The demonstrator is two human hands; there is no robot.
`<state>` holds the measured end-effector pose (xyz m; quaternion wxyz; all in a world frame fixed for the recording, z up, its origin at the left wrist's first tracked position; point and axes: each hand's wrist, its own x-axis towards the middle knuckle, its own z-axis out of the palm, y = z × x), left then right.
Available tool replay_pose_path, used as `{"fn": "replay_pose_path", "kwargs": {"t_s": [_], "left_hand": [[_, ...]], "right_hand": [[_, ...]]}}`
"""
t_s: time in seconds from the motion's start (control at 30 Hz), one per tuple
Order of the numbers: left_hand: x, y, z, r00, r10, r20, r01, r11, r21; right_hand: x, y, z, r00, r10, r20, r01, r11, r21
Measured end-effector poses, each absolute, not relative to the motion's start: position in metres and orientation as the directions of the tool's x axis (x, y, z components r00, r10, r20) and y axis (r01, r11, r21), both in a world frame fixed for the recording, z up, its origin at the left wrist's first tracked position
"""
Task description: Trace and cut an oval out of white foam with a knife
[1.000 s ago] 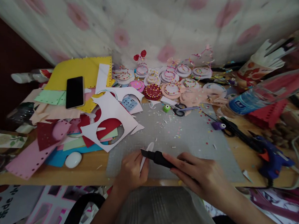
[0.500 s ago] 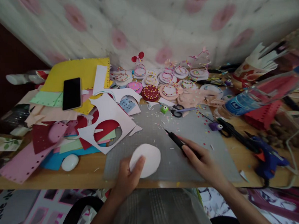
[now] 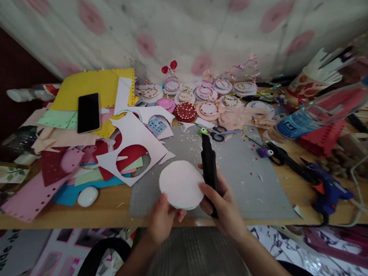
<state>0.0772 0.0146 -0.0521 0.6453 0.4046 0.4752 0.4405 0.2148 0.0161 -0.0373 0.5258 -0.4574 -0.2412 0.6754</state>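
Observation:
A round white paper disc [image 3: 180, 183] is held over the front of the grey cutting mat [image 3: 250, 184]. My left hand [image 3: 161, 220] pinches its lower left edge, thumb on top. My right hand [image 3: 225, 207] is closed around a black utility knife [image 3: 209, 161], its narrow end pointing away from me; the blade cannot be made out. The right thumb rests at the disc's right edge. Left of the disc lies a white sheet [image 3: 133, 134] with a large round hole. Beyond the knife are small scissors [image 3: 218, 136] beside a green bead-like piece [image 3: 203, 131].
Decorated paper discs [image 3: 185, 112] line the back. Coloured sheets [image 3: 90, 87] and a phone [image 3: 88, 113] pile up at left, near a white oval object [image 3: 87, 196]. At right are a water bottle [image 3: 293, 125], a blue glue gun [image 3: 329, 188] and a cup of sticks [image 3: 306, 84].
My right hand has moved left and turned the knife more upright beside the disc. The disc has risen slightly, and my right thumb now meets its edge.

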Motion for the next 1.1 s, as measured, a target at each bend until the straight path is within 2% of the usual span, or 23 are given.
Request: {"fn": "replay_pose_path", "kwargs": {"t_s": [0.17, 0.27, 0.37, 0.43, 0.47, 0.53, 0.57, 0.63, 0.7, 0.77, 0.93, 1.0, 1.1], "left_hand": [[0.085, 0.001, -0.063, 0.041, 0.811, -0.584, -0.398, 0.549, 0.735], [0.088, 0.004, -0.059, 0.087, 0.749, -0.657, -0.469, 0.612, 0.637], [0.09, 0.012, -0.049, 0.237, 0.77, -0.592, -0.509, 0.618, 0.599], [0.089, 0.017, -0.042, 0.351, 0.792, -0.499, -0.553, 0.605, 0.573], [0.087, 0.02, -0.039, 0.395, 0.8, -0.451, -0.585, 0.598, 0.548], [0.083, 0.023, -0.035, 0.464, 0.805, -0.371, -0.651, 0.593, 0.474], [0.081, 0.025, -0.034, 0.488, 0.802, -0.346, -0.677, 0.597, 0.43], [0.078, 0.026, -0.034, 0.512, 0.792, -0.332, -0.715, 0.607, 0.347], [0.076, 0.026, -0.036, 0.534, 0.779, -0.329, -0.734, 0.62, 0.277], [0.077, 0.026, -0.038, 0.55, 0.771, -0.322, -0.746, 0.627, 0.226], [0.078, 0.022, -0.042, 0.55, 0.774, -0.313, -0.751, 0.623, 0.221], [0.076, 0.018, -0.043, 0.561, 0.773, -0.296, -0.741, 0.629, 0.236], [0.072, 0.011, -0.043, 0.593, 0.767, -0.247, -0.73, 0.641, 0.237]], "right_hand": [[0.212, 0.011, -0.039, -0.038, 0.939, -0.341, -0.426, -0.324, -0.845], [0.213, 0.014, -0.038, -0.041, 0.941, -0.337, -0.477, -0.315, -0.821], [0.219, 0.018, -0.039, -0.064, 0.951, -0.302, -0.453, -0.297, -0.84], [0.227, 0.017, -0.042, -0.056, 0.973, -0.226, -0.358, -0.231, -0.905], [0.233, 0.015, -0.045, -0.027, 0.987, -0.16, -0.264, -0.162, -0.951], [0.247, 0.01, -0.049, 0.012, 0.999, 0.035, 0.04, 0.034, -0.999], [0.254, 0.007, -0.05, -0.016, 0.99, 0.138, 0.218, 0.139, -0.966], [0.265, 0.001, -0.05, -0.179, 0.945, 0.274, 0.484, 0.327, -0.812], [0.272, -0.005, -0.048, -0.348, 0.886, 0.306, 0.596, 0.461, -0.658], [0.273, -0.009, -0.046, -0.419, 0.851, 0.317, 0.643, 0.524, -0.559], [0.273, -0.009, -0.046, -0.417, 0.836, 0.357, 0.743, 0.54, -0.396], [0.279, -0.005, -0.049, -0.337, 0.87, 0.359, 0.791, 0.468, -0.394], [0.289, 0.0, -0.051, -0.136, 0.927, 0.349, 0.838, 0.295, -0.459]]}}
